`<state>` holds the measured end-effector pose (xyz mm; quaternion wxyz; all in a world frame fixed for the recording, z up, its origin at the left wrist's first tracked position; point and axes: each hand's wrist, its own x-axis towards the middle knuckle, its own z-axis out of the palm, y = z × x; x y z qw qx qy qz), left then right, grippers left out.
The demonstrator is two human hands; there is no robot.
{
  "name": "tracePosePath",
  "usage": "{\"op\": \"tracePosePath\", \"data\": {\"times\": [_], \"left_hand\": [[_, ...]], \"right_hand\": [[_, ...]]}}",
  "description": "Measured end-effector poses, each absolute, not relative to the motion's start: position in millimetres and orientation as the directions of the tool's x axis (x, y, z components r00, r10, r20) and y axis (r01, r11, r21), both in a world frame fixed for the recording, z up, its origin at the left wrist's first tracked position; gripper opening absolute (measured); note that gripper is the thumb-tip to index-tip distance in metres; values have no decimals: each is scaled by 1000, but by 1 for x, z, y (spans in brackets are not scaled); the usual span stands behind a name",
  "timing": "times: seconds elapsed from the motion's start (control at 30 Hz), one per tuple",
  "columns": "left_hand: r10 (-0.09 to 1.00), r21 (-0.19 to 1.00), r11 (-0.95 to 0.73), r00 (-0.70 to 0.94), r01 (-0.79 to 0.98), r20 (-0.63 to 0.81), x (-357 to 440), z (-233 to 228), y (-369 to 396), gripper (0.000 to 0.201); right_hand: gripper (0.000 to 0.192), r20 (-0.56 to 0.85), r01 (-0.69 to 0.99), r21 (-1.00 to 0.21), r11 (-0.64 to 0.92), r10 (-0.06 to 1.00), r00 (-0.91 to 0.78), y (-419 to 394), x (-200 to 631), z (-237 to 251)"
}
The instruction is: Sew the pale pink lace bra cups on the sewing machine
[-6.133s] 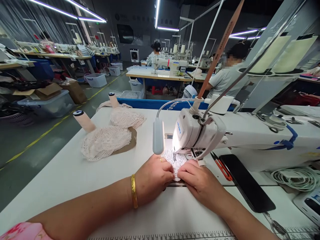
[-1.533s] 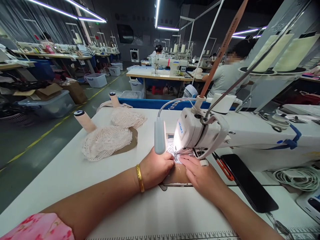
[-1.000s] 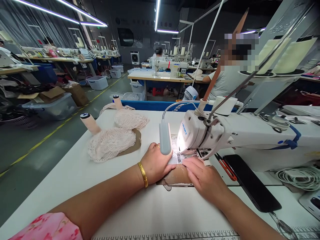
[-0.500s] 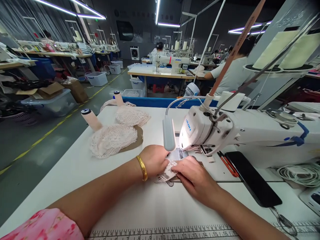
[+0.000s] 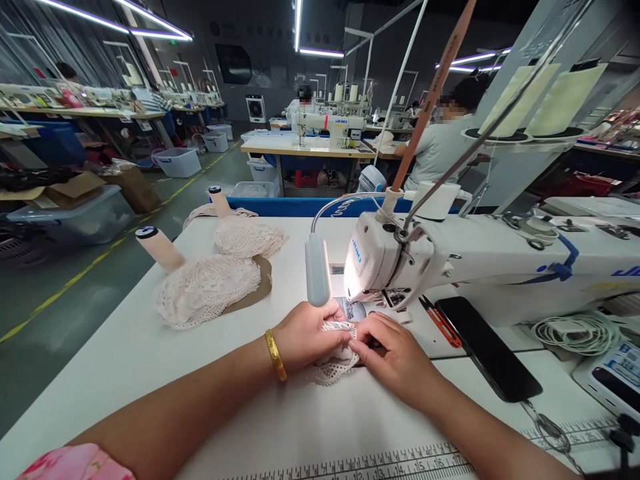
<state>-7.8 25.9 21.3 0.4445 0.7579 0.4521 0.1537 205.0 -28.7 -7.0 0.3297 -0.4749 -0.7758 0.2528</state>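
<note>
Pale pink lace fabric (image 5: pixel 336 365) is held between my two hands, just in front of a white sewing machine (image 5: pixel 380 253). My left hand (image 5: pixel 307 337), with a gold bangle at the wrist, pinches its upper edge between thumb and fingers. My right hand (image 5: pixel 393 353) grips the same lace from the right with thumb and fingertips together. A folded band of the lace shows between the hands; its scalloped lower edge hangs over the white table (image 5: pixel 270 427). The machine's lamp (image 5: pixel 318 272) hangs above my left hand, and the needle area lies just beyond my fingers.
Left on the table lie lace pieces (image 5: pixel 207 290) and two thread cones (image 5: pixel 160 249). To the right are red-handled thread snips (image 5: pixel 443 325), a black phone (image 5: pixel 487 347) and a coiled cable (image 5: pixel 575 333). A printed ruler (image 5: pixel 390 463) runs along the front. A co-worker (image 5: pixel 443 143) sits beyond the machine.
My hands have drawn the lace slightly back from the needle area and turned up its edge, so a folded band now shows. The whole view has shifted to the right.
</note>
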Motion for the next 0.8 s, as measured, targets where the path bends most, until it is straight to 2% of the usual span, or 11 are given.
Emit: {"op": "tracePosePath", "data": {"times": [0.07,0.13,0.3,0.67,0.8], "left_hand": [[812,829,-217,567,516,-141,-8,16,26,21],[808,845,-244,582,476,-94,-8,12,25,21],[826,859,-269,562,436,-27,-5,10,22,19],[827,845,-313,561,434,18,0,12,18,18],[804,870,-304,594,387,17,0,14,17,24]], "right_hand": [[12,205,580,-750,317,946,-251,-29,205,-7],[14,147,554,-796,242,966,-210,-29,205,-6],[19,88,490,-852,182,974,-209,-29,204,-2],[14,153,465,-847,256,957,-246,-28,203,-3],[14,168,475,-837,270,955,-245,-28,203,-3]]}}
